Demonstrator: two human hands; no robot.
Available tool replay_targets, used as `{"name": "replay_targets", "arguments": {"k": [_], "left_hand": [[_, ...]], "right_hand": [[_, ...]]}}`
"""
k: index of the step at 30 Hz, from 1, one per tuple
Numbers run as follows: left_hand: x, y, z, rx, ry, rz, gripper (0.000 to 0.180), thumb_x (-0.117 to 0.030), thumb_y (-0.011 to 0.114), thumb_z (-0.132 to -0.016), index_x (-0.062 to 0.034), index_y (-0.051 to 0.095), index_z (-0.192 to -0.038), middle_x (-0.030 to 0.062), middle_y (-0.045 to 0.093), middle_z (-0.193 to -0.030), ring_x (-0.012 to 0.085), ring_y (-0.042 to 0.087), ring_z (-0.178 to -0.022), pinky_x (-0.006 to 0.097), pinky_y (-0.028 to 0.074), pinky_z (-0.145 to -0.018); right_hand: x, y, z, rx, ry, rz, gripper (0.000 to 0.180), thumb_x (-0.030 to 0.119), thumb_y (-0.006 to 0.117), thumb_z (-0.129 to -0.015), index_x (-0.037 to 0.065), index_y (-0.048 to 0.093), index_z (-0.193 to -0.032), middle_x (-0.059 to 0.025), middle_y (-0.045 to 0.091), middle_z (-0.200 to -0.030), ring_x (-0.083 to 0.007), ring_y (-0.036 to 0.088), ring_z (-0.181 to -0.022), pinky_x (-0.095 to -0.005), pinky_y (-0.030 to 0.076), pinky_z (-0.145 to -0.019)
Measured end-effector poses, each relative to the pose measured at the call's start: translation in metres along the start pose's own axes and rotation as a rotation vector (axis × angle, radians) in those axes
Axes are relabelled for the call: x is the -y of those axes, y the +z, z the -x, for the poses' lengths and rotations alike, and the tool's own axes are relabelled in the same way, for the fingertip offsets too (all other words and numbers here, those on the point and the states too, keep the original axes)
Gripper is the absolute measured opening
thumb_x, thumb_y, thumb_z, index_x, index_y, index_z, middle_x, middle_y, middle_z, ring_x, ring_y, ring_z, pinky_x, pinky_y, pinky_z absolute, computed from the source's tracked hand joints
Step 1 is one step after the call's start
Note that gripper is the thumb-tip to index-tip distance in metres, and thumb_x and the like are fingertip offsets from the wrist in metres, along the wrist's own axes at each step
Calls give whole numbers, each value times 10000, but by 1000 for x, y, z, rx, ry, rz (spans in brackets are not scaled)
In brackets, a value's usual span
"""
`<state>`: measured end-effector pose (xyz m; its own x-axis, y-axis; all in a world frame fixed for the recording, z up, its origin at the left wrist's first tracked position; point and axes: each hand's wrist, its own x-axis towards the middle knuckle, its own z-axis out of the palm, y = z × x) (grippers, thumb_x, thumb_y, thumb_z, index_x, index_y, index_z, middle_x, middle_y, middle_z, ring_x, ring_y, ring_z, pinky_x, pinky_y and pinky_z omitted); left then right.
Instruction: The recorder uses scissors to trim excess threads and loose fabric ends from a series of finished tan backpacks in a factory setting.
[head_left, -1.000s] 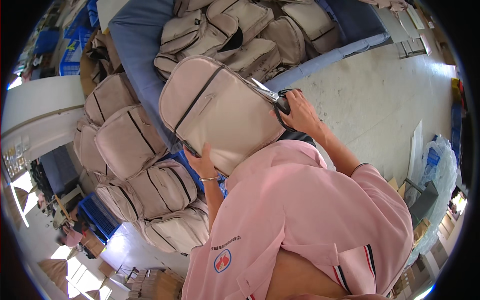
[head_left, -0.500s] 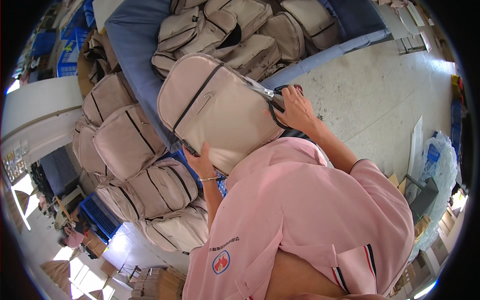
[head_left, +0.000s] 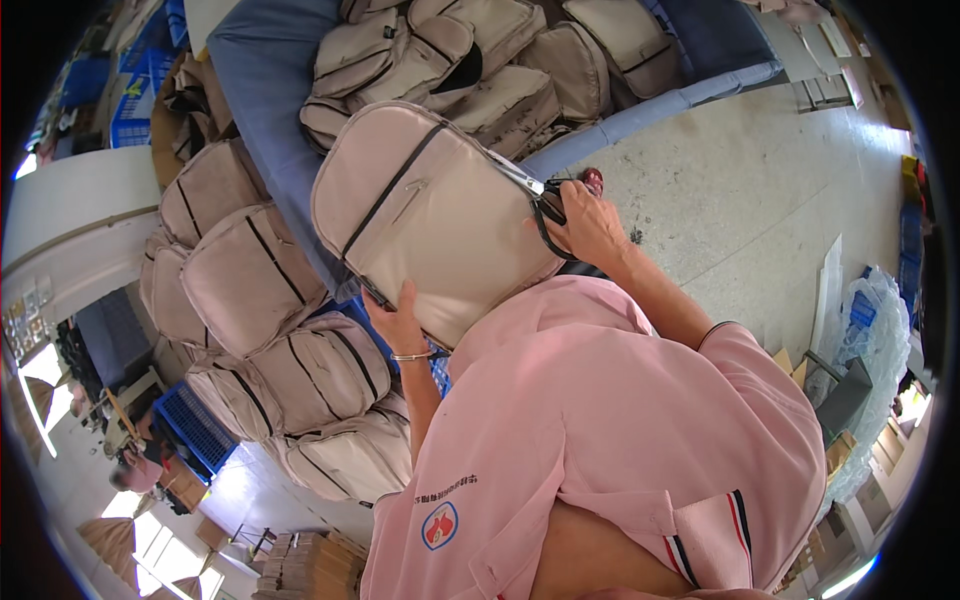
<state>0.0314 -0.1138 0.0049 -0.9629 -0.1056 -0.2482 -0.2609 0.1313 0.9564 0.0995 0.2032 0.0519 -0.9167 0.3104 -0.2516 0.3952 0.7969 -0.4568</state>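
A beige backpack [head_left: 430,215] with black zipper lines rests tilted against my front. My left hand [head_left: 398,318] grips its lower left edge, the thumb lying on the front and the fingers hidden behind. In my right hand [head_left: 592,225] is a pair of scissors [head_left: 546,200] with black handles. Their metal blades lie along the backpack's upper right edge. A small dark red thing [head_left: 593,181] shows just past the right fingers; I cannot make out what it is.
Beyond the backpack stands a blue padded bin [head_left: 262,115] filled with similar bags [head_left: 505,105]. More beige backpacks [head_left: 245,265] are stacked at the left, near a blue plastic crate [head_left: 195,430]. Clear plastic wrap [head_left: 880,335] lies on the right, beside the grey floor [head_left: 740,215].
The backpack and both hands have shifted slightly to the left. My right hand and the scissors stay at the same edge, and more of the dark red thing shows.
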Motion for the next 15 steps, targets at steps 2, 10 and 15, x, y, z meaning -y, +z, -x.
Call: {"name": "replay_targets", "arguments": {"k": [2,10,15], "left_hand": [[-2,1,1,16,-1,29,713,-95,773,-782,70,393,-1362,142,545,-1256,204,559,-1091,308,453,-946],[-3,1,-2,25,4,-15,703,-114,770,-789,82,396,-1352,153,550,-1254,212,560,-1085,307,451,-944],[7,-5,-5,22,22,-26,717,-110,771,-782,88,389,-1356,155,549,-1259,214,561,-1086,307,451,-946]], "right_hand": [[-6,6,1,-51,-41,15,554,478,676,-831,-46,535,-949,-207,602,-901,-391,653,-768,-461,533,-658],[-9,0,-5,-6,-53,96,487,417,673,-841,-42,538,-932,-211,627,-897,-366,663,-716,-425,547,-621],[-12,5,-6,-42,-59,98,511,440,659,-849,-51,551,-941,-211,628,-905,-365,666,-730,-424,548,-625]]}}
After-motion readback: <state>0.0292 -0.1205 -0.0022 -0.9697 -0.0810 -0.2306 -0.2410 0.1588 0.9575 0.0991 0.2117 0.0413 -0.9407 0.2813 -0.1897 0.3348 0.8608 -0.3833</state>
